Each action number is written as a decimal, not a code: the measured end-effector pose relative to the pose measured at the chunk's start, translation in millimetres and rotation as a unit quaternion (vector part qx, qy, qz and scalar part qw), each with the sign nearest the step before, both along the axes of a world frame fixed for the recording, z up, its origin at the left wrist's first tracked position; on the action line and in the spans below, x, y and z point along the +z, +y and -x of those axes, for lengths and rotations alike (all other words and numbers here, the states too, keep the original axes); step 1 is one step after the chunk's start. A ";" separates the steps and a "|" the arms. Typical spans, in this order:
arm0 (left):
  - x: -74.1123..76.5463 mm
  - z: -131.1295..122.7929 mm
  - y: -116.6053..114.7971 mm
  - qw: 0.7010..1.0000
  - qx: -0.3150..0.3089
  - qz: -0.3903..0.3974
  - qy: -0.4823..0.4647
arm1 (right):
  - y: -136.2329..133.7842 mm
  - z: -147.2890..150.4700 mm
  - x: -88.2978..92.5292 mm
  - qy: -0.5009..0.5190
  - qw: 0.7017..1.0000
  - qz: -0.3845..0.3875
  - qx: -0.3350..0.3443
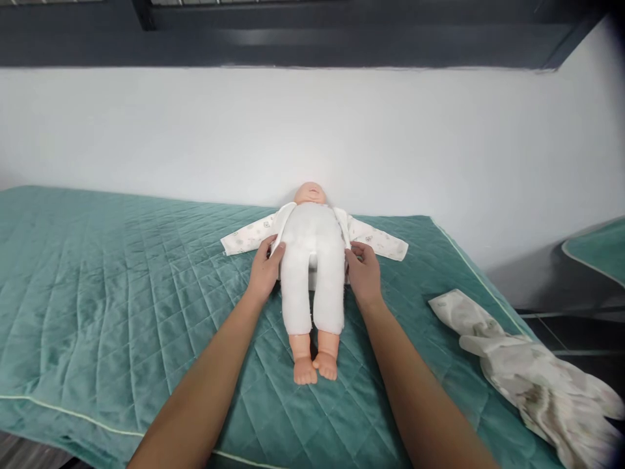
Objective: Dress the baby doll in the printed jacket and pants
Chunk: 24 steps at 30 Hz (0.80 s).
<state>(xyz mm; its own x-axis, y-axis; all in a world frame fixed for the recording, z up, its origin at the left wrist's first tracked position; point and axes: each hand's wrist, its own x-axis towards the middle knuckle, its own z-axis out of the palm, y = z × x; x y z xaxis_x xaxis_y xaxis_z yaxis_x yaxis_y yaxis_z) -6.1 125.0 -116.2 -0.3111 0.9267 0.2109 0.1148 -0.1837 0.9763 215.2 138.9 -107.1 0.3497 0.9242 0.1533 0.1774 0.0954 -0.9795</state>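
Observation:
A baby doll (312, 228) with a white cloth body lies on its back, its bare feet toward me and its head by the wall. Its arms are inside the sleeves of a white patterned baby jacket (250, 234), which hangs open at the front. My left hand (266, 266) pinches the jacket's front edge beside the doll's left-of-view hip. On the other side, my right hand (362, 268) grips the opposite front edge between thumb and fingers. Part of the jacket lies hidden under the doll's back.
A green quilted bed cover (122, 293) spreads beneath the doll. Crumpled white patterned clothing (532, 378) lies at the right, near the bed's edge. Behind stands a white wall (312, 130), with a dark metal frame (293, 39) above. Another green padded surface (598, 251) shows at far right.

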 end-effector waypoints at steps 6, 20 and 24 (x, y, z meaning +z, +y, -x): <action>0.2 5.3 -8.9 0.997 0.074 -0.022 -0.001 | -9.9 -0.2 8.2 -0.050 0.998 -0.035 -0.027; 2.3 6.4 -31.2 0.956 0.167 -0.134 0.202 | -43.4 -10.3 0.3 -0.192 0.977 -0.075 -0.056; 2.7 6.5 -35.8 0.939 0.167 -0.181 0.241 | -44.7 -14.3 5.8 -0.153 0.968 -0.134 -0.148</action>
